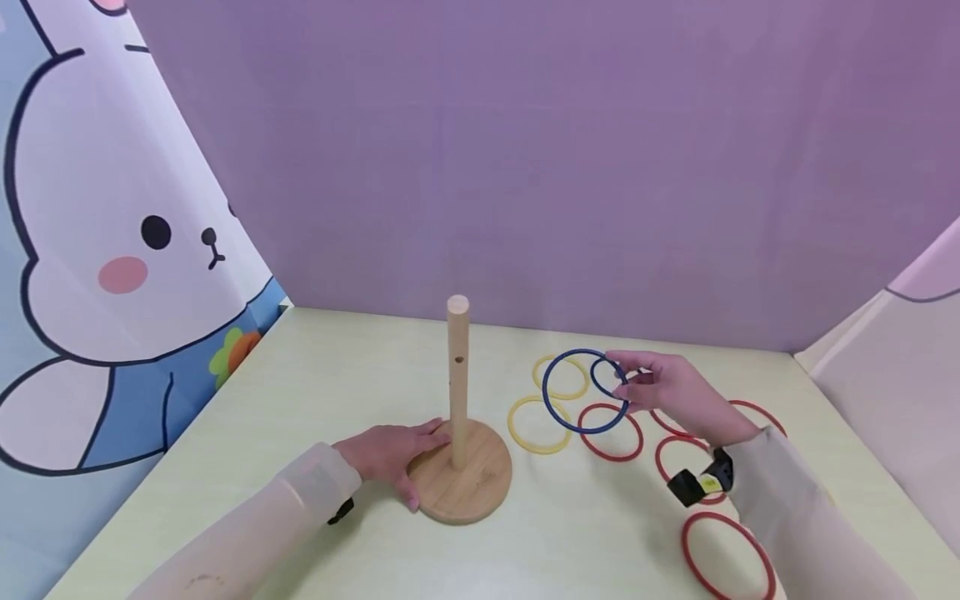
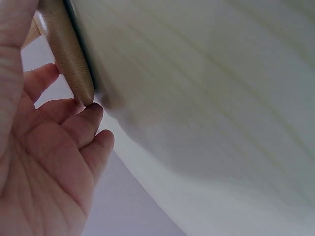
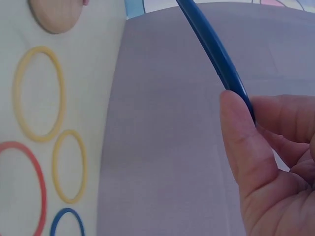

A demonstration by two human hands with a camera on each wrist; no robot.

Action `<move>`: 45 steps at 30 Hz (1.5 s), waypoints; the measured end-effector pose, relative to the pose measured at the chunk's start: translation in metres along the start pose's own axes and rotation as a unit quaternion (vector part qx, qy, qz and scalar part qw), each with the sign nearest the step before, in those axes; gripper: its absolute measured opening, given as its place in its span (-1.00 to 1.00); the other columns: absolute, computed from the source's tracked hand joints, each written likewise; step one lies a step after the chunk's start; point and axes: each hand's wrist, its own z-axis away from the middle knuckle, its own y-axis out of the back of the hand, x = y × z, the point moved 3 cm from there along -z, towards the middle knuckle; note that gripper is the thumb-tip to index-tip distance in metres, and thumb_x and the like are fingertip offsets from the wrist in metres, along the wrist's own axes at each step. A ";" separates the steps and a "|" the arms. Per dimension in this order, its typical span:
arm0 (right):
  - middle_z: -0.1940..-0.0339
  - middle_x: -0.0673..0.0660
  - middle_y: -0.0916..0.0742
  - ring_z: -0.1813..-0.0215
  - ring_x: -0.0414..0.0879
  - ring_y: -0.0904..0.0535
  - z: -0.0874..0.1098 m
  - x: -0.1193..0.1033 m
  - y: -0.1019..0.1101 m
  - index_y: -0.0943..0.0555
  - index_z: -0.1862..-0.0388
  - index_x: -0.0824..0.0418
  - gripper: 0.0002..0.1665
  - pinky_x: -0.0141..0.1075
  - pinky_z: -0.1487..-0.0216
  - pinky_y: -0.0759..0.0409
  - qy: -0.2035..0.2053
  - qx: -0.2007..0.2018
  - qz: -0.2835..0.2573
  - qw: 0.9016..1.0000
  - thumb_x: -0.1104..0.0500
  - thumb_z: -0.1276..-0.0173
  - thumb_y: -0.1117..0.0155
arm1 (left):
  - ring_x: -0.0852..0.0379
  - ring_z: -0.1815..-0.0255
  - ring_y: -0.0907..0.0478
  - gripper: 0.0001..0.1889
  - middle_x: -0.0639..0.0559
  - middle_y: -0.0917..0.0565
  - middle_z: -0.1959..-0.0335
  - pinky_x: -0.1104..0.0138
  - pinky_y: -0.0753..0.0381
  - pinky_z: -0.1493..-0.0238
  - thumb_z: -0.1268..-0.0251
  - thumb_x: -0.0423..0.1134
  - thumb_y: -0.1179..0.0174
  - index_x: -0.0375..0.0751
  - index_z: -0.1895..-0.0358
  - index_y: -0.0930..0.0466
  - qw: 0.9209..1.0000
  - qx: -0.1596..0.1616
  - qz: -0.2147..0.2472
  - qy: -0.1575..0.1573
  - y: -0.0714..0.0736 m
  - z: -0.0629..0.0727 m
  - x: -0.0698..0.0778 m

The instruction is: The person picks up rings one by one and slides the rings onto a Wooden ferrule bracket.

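Query: Position of blue ring, and condition of the right hand?

Reply: The blue ring is held off the table, between the wooden base and the table's right edge; its rim is pinched between thumb and fingertips of the right hand, which is closed narrowly on it.

Query: Condition of the left hand?

Reply: The wooden base is gripped by it at the side facing the table's left edge; thumb and fingers are spread wide along the rim; at the centre of the base, a wooden peg is carried upright.

Query: Location of the other rings?

Reply: Yellow rings are laid flat between the wooden base and the right edge; a second blue ring is partly hidden by the right hand; red rings are spread towards the right edge, some being covered in part by the sleeve; the far edge is bounded by a purple partition.
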 end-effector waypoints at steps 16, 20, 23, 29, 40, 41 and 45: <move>0.19 0.18 -0.75 0.22 -0.04 -0.70 -0.003 -0.048 0.000 -0.35 -0.39 0.32 -0.37 -0.37 0.34 -0.62 0.039 0.004 0.079 0.996 0.33 -0.34 -0.22 | -0.15 -0.24 -0.43 0.07 -0.18 -0.15 -0.48 0.02 -0.47 -0.16 0.29 0.03 -0.56 -0.15 -0.43 -0.25 1.000 -0.005 0.000 -0.013 0.001 0.000 -0.002; 0.14 0.22 -0.73 0.18 -0.05 -0.70 -0.004 -0.060 -0.004 -0.38 -0.37 0.32 -0.40 -0.40 0.55 -0.50 0.064 0.021 0.082 0.994 0.39 -0.33 -0.19 | -0.15 -0.25 -0.43 0.07 -0.17 -0.14 -0.49 0.02 -0.46 -0.17 0.29 0.04 -0.55 -0.14 -0.44 -0.25 1.000 -0.007 0.001 -0.012 0.001 0.000 -0.002; 0.08 0.29 -0.66 0.18 -0.09 -0.70 -0.002 -0.069 -0.010 -0.41 -0.31 0.41 -0.42 -0.40 0.44 -0.60 0.110 0.036 0.086 0.990 0.46 -0.29 -0.19 | -0.15 -0.26 -0.42 0.07 -0.16 -0.14 -0.49 0.02 -0.45 -0.18 0.29 0.04 -0.55 -0.14 -0.44 -0.25 1.000 -0.009 0.002 -0.011 0.001 0.000 -0.001; 0.06 0.35 -0.59 0.17 -0.03 -0.69 -0.001 -0.086 -0.017 -0.39 -0.28 0.49 -0.45 -0.36 0.28 -0.66 0.136 0.050 0.106 0.984 0.54 -0.29 -0.11 | -0.15 -0.28 -0.39 0.07 -0.15 -0.14 -0.49 0.02 -0.42 -0.21 0.28 0.04 -0.55 -0.13 -0.44 -0.24 1.000 -0.012 0.009 -0.004 0.001 0.000 0.000; 0.13 0.34 -0.70 0.18 0.02 -0.69 -0.007 -0.109 -0.021 -0.41 -0.28 0.44 -0.49 -0.40 0.28 -0.64 0.108 0.089 0.104 0.985 0.48 -0.33 -0.12 | -0.15 -0.26 -0.41 0.08 -0.13 -0.13 -0.50 0.02 -0.45 -0.18 0.27 0.06 -0.53 -0.13 -0.45 -0.22 1.000 -0.011 -0.001 -0.005 -0.002 -0.001 -0.002; 0.13 0.34 -0.70 0.19 0.01 -0.69 -0.007 -0.110 -0.022 -0.41 -0.29 0.44 -0.49 -0.39 0.27 -0.65 0.107 0.090 0.095 0.986 0.48 -0.34 -0.12 | -0.15 -0.26 -0.41 0.07 -0.13 -0.13 -0.50 0.02 -0.45 -0.18 0.27 0.06 -0.53 -0.13 -0.45 -0.22 1.000 -0.012 -0.001 -0.005 -0.002 0.000 -0.002; 0.08 0.35 -0.70 0.18 -0.03 -0.70 -0.009 -0.117 -0.024 -0.40 -0.31 0.40 -0.48 -0.35 0.23 -0.66 0.101 0.094 0.072 0.988 0.46 -0.36 -0.09 | -0.16 -0.26 -0.42 0.07 -0.14 -0.13 -0.50 0.02 -0.45 -0.18 0.26 0.07 -0.52 -0.14 -0.45 -0.22 1.000 -0.012 -0.004 -0.006 -0.001 0.002 -0.001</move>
